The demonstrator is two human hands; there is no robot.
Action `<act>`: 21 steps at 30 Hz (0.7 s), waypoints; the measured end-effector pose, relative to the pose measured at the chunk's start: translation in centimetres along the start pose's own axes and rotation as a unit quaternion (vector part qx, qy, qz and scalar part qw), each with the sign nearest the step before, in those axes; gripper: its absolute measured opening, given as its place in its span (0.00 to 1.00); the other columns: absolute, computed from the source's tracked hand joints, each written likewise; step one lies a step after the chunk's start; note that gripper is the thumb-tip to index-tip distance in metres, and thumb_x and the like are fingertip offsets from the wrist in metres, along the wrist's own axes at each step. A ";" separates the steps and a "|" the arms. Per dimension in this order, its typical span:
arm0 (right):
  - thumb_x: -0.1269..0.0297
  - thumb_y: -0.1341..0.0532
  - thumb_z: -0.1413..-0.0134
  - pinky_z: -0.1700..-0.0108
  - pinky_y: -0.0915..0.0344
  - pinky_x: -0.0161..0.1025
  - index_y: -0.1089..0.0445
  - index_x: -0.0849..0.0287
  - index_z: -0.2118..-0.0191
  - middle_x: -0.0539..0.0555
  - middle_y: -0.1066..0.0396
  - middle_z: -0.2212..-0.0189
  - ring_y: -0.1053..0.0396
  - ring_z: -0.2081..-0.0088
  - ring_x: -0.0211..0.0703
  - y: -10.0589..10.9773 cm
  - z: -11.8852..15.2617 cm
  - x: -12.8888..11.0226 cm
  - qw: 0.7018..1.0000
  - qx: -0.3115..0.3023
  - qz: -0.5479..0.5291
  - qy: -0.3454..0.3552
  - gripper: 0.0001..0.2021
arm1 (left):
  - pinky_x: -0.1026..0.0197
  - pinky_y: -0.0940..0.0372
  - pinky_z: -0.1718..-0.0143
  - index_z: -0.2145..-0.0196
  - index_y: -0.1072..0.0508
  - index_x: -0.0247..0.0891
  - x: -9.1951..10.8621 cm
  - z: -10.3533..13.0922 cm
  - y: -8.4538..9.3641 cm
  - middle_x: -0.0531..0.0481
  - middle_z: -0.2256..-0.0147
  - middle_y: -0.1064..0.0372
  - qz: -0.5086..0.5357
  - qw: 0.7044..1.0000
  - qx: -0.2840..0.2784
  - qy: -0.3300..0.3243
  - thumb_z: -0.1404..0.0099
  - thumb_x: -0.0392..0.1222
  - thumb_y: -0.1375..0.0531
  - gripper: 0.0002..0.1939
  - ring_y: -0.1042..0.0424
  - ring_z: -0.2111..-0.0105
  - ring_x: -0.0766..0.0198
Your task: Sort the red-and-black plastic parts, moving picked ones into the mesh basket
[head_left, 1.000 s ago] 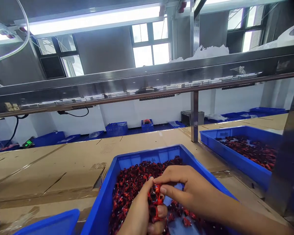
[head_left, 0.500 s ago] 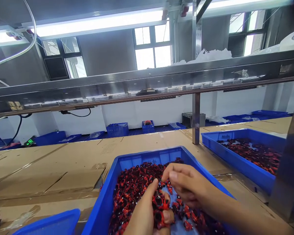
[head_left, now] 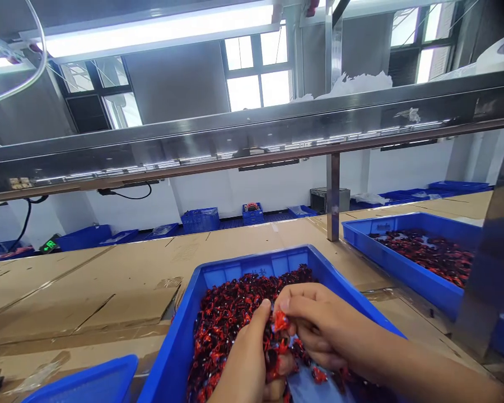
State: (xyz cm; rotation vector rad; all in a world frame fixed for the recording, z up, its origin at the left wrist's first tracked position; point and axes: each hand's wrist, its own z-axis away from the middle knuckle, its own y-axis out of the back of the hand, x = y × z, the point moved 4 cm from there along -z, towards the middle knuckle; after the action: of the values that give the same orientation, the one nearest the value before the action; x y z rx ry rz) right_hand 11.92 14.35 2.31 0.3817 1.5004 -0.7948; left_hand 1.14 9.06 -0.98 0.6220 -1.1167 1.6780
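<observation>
A blue tray [head_left: 174,330] holds a heap of small red and black parts [head_left: 224,324], with its blue bottom showing at the lower right. Over the heap, my left hand [head_left: 252,358] is curled around several red and black parts, its thumb pointing up. My right hand [head_left: 315,319] is just right of it, thumb and forefinger pinched on one red part [head_left: 280,321] above the left hand's parts. The right hand's other fingers are curled in.
A second blue tray [head_left: 403,267] of similar parts stands at the right, beside a metal post [head_left: 493,246]. At the lower left is another blue tray [head_left: 88,380]. A metal shelf beam [head_left: 218,137] crosses above the cardboard-covered table [head_left: 121,280].
My right hand has closed in a pinch on a red part, which now shows between its fingertips beside the left thumb. The view has shifted slightly.
</observation>
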 end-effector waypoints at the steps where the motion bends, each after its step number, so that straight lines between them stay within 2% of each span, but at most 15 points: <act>1: 0.62 0.47 0.41 0.90 0.62 0.26 0.36 0.57 0.74 0.41 0.44 0.86 0.62 0.89 0.26 0.2 0.0 -0.2 1.000 -0.007 -0.025 -0.010 0.11 | 0.72 0.67 0.87 0.74 0.38 0.41 0.1 0.2 -0.4 0.59 0.87 0.48 0.008 1.000 -0.009 0.014 0.30 0.61 0.59 0.26 0.64 0.90 0.76; 3: 0.59 0.49 0.40 0.89 0.63 0.26 0.34 0.58 0.70 0.45 0.38 0.78 0.59 0.87 0.26 0.5 0.1 -0.5 0.998 -0.021 -0.060 -0.022 0.13 | 0.72 0.67 0.88 0.76 0.39 0.41 0.5 0.5 -1.0 0.59 0.88 0.50 0.048 0.998 -0.041 0.030 0.29 0.61 0.62 0.28 0.65 0.91 0.76; 5: 0.53 0.50 0.38 0.89 0.65 0.26 0.32 0.58 0.65 0.47 0.37 0.73 0.58 0.85 0.26 0.7 0.3 -0.8 0.996 -0.026 -0.080 -0.027 0.16 | 0.72 0.66 0.89 0.77 0.37 0.40 0.9 0.8 -1.5 0.59 0.87 0.52 0.108 0.990 -0.088 0.019 0.29 0.60 0.63 0.30 0.65 0.91 0.76; 7: 0.48 0.47 0.39 0.88 0.64 0.27 0.32 0.57 0.64 0.44 0.40 0.76 0.59 0.85 0.27 0.7 0.6 -1.1 0.999 -0.018 -0.036 0.022 0.17 | 0.74 0.65 0.89 0.77 0.35 0.38 1.3 1.1 -1.7 0.59 0.86 0.53 0.162 0.978 -0.128 0.010 0.29 0.60 0.62 0.31 0.64 0.90 0.77; 8: 0.49 0.43 0.41 0.87 0.61 0.27 0.31 0.56 0.64 0.43 0.43 0.77 0.57 0.84 0.28 0.7 0.9 -1.4 0.997 -0.006 0.028 0.075 0.15 | 0.74 0.63 0.89 0.77 0.34 0.38 1.4 1.2 -1.7 0.59 0.86 0.53 0.179 0.973 -0.143 0.013 0.29 0.60 0.61 0.31 0.63 0.90 0.78; 9: 0.52 0.39 0.44 0.84 0.56 0.28 0.31 0.56 0.63 0.42 0.44 0.79 0.55 0.83 0.29 0.5 1.3 -1.8 0.982 0.009 0.119 0.149 0.12 | 0.75 0.63 0.89 0.78 0.34 0.37 1.3 1.2 -1.6 0.59 0.87 0.54 0.187 0.970 -0.153 0.021 0.29 0.60 0.62 0.33 0.62 0.90 0.77; 11: 0.62 0.33 0.50 0.77 0.47 0.31 0.29 0.55 0.59 0.42 0.38 0.79 0.47 0.80 0.31 -0.5 2.3 -2.4 0.903 0.020 0.309 0.299 0.11 | 0.74 0.62 0.90 0.82 0.37 0.36 1.1 1.0 -1.3 0.59 0.89 0.57 0.186 0.966 -0.174 0.037 0.29 0.62 0.65 0.36 0.61 0.91 0.77; 12: 0.67 0.33 0.52 0.74 0.45 0.32 0.28 0.54 0.56 0.43 0.33 0.77 0.45 0.78 0.32 -1.0 2.8 -2.4 0.861 0.013 0.371 0.347 0.15 | 0.74 0.61 0.90 0.85 0.40 0.36 1.0 0.9 -1.2 0.59 0.90 0.59 0.178 0.964 -0.194 0.044 0.30 0.64 0.66 0.38 0.61 0.91 0.77; 13: 0.70 0.33 0.52 0.73 0.44 0.32 0.29 0.54 0.52 0.44 0.27 0.74 0.44 0.78 0.32 -1.5 3.1 -2.3 0.833 0.000 0.404 0.379 0.19 | 0.74 0.62 0.91 0.87 0.42 0.37 0.9 0.7 -1.1 0.59 0.91 0.60 0.165 0.959 -0.224 0.050 0.31 0.66 0.65 0.38 0.61 0.92 0.77; 14: 0.71 0.34 0.51 0.74 0.43 0.31 0.30 0.54 0.49 0.45 0.24 0.72 0.44 0.79 0.32 -1.8 3.3 -2.1 0.821 -0.016 0.412 0.396 0.21 | 0.73 0.62 0.91 0.89 0.44 0.38 0.7 0.6 -1.0 0.59 0.91 0.60 0.149 0.955 -0.252 0.053 0.33 0.68 0.60 0.38 0.60 0.92 0.78; 16: 0.68 0.34 0.48 0.78 0.44 0.31 0.28 0.55 0.49 0.45 0.24 0.76 0.45 0.82 0.32 -1.9 3.2 -2.0 0.826 -0.019 0.401 0.396 0.18 | 0.72 0.62 0.92 0.90 0.46 0.39 0.4 0.4 -0.9 0.59 0.92 0.57 0.114 0.950 -0.283 0.063 0.41 0.69 0.44 0.35 0.57 0.92 0.78; 18: 0.65 0.35 0.45 0.78 0.43 0.31 0.24 0.56 0.53 0.46 0.24 0.78 0.39 0.83 0.33 -1.8 3.0 -2.0 0.845 -0.009 0.387 0.368 0.13 | 0.73 0.61 0.91 0.90 0.46 0.38 0.3 0.2 -0.6 0.60 0.92 0.54 0.104 0.956 -0.267 0.058 0.51 0.63 0.32 0.34 0.54 0.92 0.79; 20: 0.64 0.37 0.41 0.73 0.37 0.30 0.23 0.56 0.55 0.49 0.21 0.74 0.29 0.77 0.35 -1.8 2.7 -2.0 0.859 -0.022 0.378 0.345 0.10 | 0.73 0.60 0.90 0.91 0.46 0.38 0.1 0.3 -0.4 0.60 0.91 0.53 0.100 0.966 -0.234 0.055 0.55 0.61 0.29 0.34 0.53 0.91 0.80; 21: 0.64 0.37 0.40 0.69 0.34 0.30 0.23 0.58 0.55 0.51 0.20 0.71 0.25 0.72 0.36 -1.8 2.7 -2.2 0.855 -0.032 0.379 0.353 0.10 | 0.73 0.61 0.89 0.91 0.47 0.39 0.0 0.3 -0.3 0.59 0.91 0.53 0.096 0.970 -0.217 0.055 0.55 0.62 0.29 0.35 0.53 0.91 0.80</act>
State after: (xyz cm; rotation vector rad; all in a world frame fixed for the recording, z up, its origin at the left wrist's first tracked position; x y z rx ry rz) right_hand 12.97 11.76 5.06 1.2221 1.8205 0.0658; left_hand 1.37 8.84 -0.71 0.1447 -1.4415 1.5354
